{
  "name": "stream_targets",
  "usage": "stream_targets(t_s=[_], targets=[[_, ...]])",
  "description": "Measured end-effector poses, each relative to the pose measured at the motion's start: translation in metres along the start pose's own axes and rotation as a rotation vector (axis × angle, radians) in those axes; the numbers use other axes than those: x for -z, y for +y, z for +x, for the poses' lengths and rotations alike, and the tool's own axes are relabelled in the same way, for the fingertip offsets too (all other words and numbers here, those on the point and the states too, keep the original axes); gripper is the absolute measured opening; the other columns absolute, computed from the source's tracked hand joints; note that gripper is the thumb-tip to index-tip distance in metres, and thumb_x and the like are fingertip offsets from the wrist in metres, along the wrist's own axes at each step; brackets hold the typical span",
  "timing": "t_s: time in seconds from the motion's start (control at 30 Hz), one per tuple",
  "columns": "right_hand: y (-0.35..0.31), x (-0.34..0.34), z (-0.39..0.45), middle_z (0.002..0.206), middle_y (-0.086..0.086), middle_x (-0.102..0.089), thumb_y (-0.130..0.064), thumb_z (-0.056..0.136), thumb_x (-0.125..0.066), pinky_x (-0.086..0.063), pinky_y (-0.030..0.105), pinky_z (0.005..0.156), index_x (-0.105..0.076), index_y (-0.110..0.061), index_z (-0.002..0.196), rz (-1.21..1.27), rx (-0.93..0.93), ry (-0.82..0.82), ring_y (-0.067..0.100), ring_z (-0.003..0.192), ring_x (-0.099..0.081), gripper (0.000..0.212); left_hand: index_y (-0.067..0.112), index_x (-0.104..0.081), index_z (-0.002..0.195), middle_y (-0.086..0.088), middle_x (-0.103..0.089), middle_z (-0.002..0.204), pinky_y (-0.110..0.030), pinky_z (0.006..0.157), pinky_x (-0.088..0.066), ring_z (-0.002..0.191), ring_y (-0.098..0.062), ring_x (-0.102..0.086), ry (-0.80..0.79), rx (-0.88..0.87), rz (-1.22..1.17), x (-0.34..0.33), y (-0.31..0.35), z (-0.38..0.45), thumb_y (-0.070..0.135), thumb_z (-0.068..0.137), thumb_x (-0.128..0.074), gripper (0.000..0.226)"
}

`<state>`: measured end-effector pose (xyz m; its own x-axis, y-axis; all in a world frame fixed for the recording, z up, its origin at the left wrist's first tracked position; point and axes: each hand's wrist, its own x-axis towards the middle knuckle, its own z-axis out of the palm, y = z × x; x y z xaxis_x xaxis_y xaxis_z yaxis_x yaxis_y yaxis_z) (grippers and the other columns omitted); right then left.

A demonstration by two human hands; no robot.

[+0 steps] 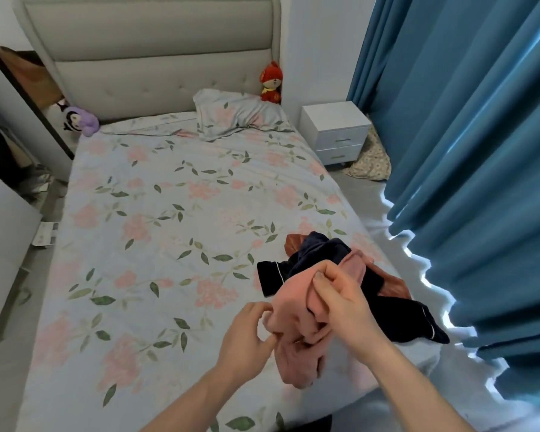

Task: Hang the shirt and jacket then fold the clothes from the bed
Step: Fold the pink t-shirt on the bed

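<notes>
A pink garment (289, 310) hangs bunched between my two hands above the bed's near right corner. My right hand (337, 299) grips its upper edge with curled fingers. My left hand (251, 333) pinches its left edge between thumb and fingers. Behind it on the floral sheet lies a heap of clothes: a dark navy garment with white piping (321, 254), with a rust-coloured piece (295, 241) under it and more pink cloth on top.
The bed (156, 219) with a floral sheet fills the middle; a pillow (234, 115) lies at its head. Two plush toys, purple (80, 120) and red (271, 82), sit by the headboard. A white nightstand (335, 129) and blue curtains (468, 135) stand on the right.
</notes>
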<state>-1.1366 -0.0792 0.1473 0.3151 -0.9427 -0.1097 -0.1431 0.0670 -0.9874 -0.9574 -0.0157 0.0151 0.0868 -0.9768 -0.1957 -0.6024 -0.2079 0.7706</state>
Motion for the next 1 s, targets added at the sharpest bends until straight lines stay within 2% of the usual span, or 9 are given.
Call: stream_targets(t_s=[0.07, 0.17, 0.3, 0.4, 0.57, 0.7, 0.8, 0.93, 1.0], targets=[[-0.006, -0.022, -0.011, 0.071, 0.003, -0.055, -0.007, 0.108, -0.045, -0.043, 0.018, 0.065, -0.058, -0.010, 0.085, 0.013, 0.002, 0.070, 0.013, 0.068, -0.051, 0.026, 0.043, -0.062, 0.098, 0.025, -0.064, 0.102, -0.025, 0.079, -0.046, 0.098, 0.003, -0.059, 0.033, -0.007, -0.042, 0.029, -0.026, -0.001, 0.027, 0.095, -0.063, 0.016], [-0.008, -0.044, -0.022, 0.076, 0.010, -0.056, -0.010, 0.109, -0.045, -0.044, 0.024, 0.065, -0.060, -0.002, 0.092, 0.031, -0.008, 0.243, 0.018, 0.071, -0.050, 0.024, 0.035, -0.058, 0.091, 0.016, -0.067, 0.087, -0.036, 0.072, -0.050, 0.083, -0.006, -0.062, 0.093, 0.037, -0.102, 0.085, -0.054, -0.009, 0.008, 0.096, -0.052, 0.028], [-0.012, -0.061, -0.035, 0.076, -0.004, -0.063, -0.009, 0.108, -0.047, -0.046, 0.012, 0.069, -0.063, -0.007, 0.089, -0.073, 0.024, 0.364, 0.005, 0.072, -0.057, 0.025, 0.028, -0.056, 0.091, 0.012, -0.065, 0.084, -0.029, 0.067, -0.045, 0.080, -0.004, -0.060, 0.216, 0.055, -0.189, 0.160, -0.059, -0.021, 0.013, 0.102, -0.046, 0.021], [-0.005, -0.075, -0.037, 0.067, -0.011, -0.056, -0.013, 0.106, -0.051, -0.041, 0.013, 0.065, -0.060, -0.015, 0.082, -0.223, 0.021, 0.287, 0.002, 0.067, -0.051, 0.026, 0.020, -0.058, 0.086, 0.004, -0.062, 0.077, -0.034, 0.069, -0.045, 0.076, -0.015, -0.059, 0.252, -0.006, -0.226, 0.206, -0.041, -0.030, 0.019, 0.104, -0.049, 0.020], [0.015, -0.096, -0.021, 0.077, 0.009, -0.062, -0.022, 0.103, -0.059, -0.040, 0.024, 0.065, -0.064, -0.020, 0.087, -0.372, -0.053, 0.096, 0.022, 0.071, -0.056, 0.017, 0.021, -0.069, 0.082, 0.002, -0.067, 0.075, -0.036, 0.072, -0.046, 0.079, -0.020, -0.062, 0.252, -0.028, -0.248, 0.255, -0.024, -0.053, 0.036, 0.096, -0.061, 0.023], [0.023, -0.121, -0.010, 0.093, -0.012, -0.070, -0.041, 0.098, -0.065, -0.052, 0.030, 0.081, -0.064, -0.036, 0.099, -0.442, -0.083, -0.048, 0.008, 0.089, -0.066, 0.005, 0.022, -0.068, 0.075, 0.009, -0.063, 0.067, -0.043, 0.073, -0.048, 0.071, -0.021, -0.060, 0.190, 0.022, -0.266, 0.269, -0.025, -0.072, 0.054, 0.089, -0.063, 0.035], [0.015, -0.152, -0.014, 0.119, -0.024, -0.066, -0.055, 0.091, -0.070, -0.049, 0.025, 0.096, -0.058, -0.042, 0.123, -0.400, -0.051, -0.234, -0.005, 0.113, -0.060, 0.036, 0.026, -0.057, 0.062, 0.013, -0.044, 0.058, -0.035, 0.064, -0.035, 0.059, -0.011, -0.043, 0.214, 0.045, -0.249, 0.265, -0.024, -0.082, 0.043, 0.098, -0.066, 0.041], [0.005, -0.200, -0.021, 0.142, -0.035, -0.048, -0.063, 0.072, -0.084, -0.039, 0.020, 0.106, -0.038, -0.054, 0.145, -0.389, -0.001, -0.397, -0.014, 0.132, -0.042, 0.086, 0.015, -0.060, 0.068, 0.009, -0.052, 0.060, -0.033, 0.065, -0.039, 0.060, -0.009, -0.048, 0.203, 0.030, -0.217, 0.268, -0.018, -0.094, 0.043, 0.095, -0.066, 0.039], [0.001, -0.221, -0.023, 0.143, -0.034, -0.048, -0.057, 0.070, -0.088, -0.039, 0.018, 0.105, -0.038, -0.055, 0.147, -0.372, -0.009, -0.441, -0.015, 0.133, -0.041, 0.092, 0.017, -0.062, 0.068, 0.012, -0.056, 0.060, -0.029, 0.064, -0.039, 0.059, -0.005, -0.050, 0.197, 0.037, -0.173, 0.278, -0.018, -0.101, 0.037, 0.098, -0.066, 0.036]])
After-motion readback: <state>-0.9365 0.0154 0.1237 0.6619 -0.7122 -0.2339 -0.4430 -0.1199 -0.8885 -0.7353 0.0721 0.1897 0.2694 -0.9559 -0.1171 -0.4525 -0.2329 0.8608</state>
